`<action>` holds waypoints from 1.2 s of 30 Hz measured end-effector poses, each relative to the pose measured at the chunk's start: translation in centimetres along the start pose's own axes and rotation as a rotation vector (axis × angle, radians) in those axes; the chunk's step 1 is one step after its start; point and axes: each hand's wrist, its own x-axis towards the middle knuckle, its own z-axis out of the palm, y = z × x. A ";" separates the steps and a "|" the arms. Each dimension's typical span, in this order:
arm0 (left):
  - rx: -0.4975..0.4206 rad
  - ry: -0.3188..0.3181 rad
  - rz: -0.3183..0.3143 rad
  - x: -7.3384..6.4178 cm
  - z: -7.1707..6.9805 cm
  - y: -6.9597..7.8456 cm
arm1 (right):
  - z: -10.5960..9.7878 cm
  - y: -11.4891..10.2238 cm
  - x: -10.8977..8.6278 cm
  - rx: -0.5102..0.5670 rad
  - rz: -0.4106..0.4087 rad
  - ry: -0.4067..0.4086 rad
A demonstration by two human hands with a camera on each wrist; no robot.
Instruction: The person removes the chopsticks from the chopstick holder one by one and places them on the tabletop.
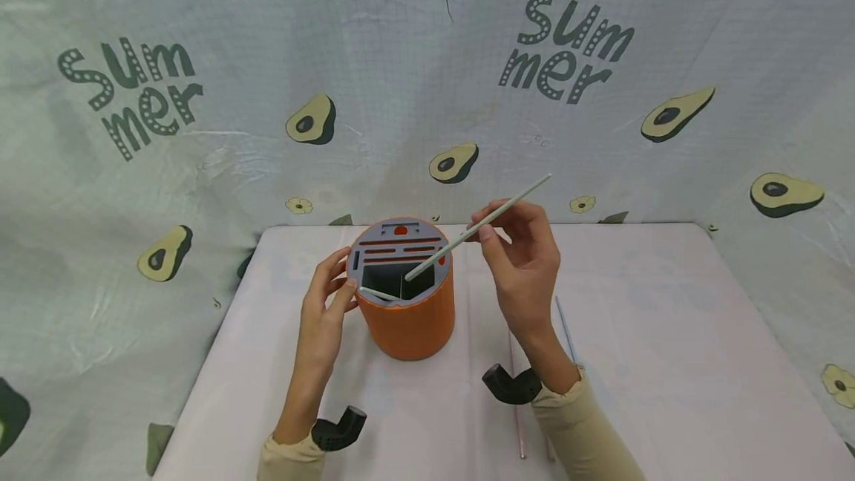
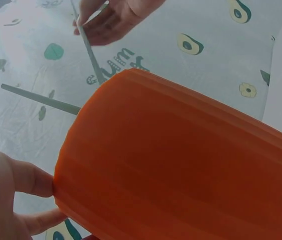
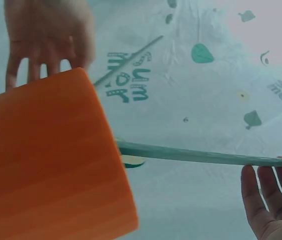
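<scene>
An orange cylindrical holder (image 1: 409, 332) with a slotted grey top (image 1: 394, 232) stands on the table. On its left side, my left hand (image 1: 323, 321) holds the rim between thumb and fingers. A long pale green stick (image 1: 514, 199) is pinched between the thumb and fingers of my right hand (image 1: 524, 269). It slants down to the left, its lower end at the large dark opening in the top. Another pale stick (image 2: 41, 99) pokes out of the holder in the left wrist view; its lower part is hidden inside.
A blue stick (image 1: 565, 325) and a pink stick (image 1: 518, 421) lie on the white table (image 1: 668, 332), partly behind my right forearm. The end of one more stick (image 1: 550, 451) shows beside the sleeve. A cloth printed with avocados (image 1: 454, 163) hangs behind the table.
</scene>
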 end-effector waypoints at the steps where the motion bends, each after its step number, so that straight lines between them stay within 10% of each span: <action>1: 0.000 0.001 0.002 0.0 0.0 0.0 | -0.3 -0.2 0.1 0.017 -0.009 0.015; 20: -0.001 0.011 -0.005 0.0 0.1 -0.2 | -5.5 -2.1 0.2 0.172 0.047 0.155; 27: 0.011 0.031 0.004 -0.2 0.1 -0.3 | -8.8 -1.9 -1.3 0.018 0.127 0.093; 36: 0.002 0.029 0.008 0.0 0.4 -0.6 | -13.1 -1.8 -3.6 -0.517 0.464 0.020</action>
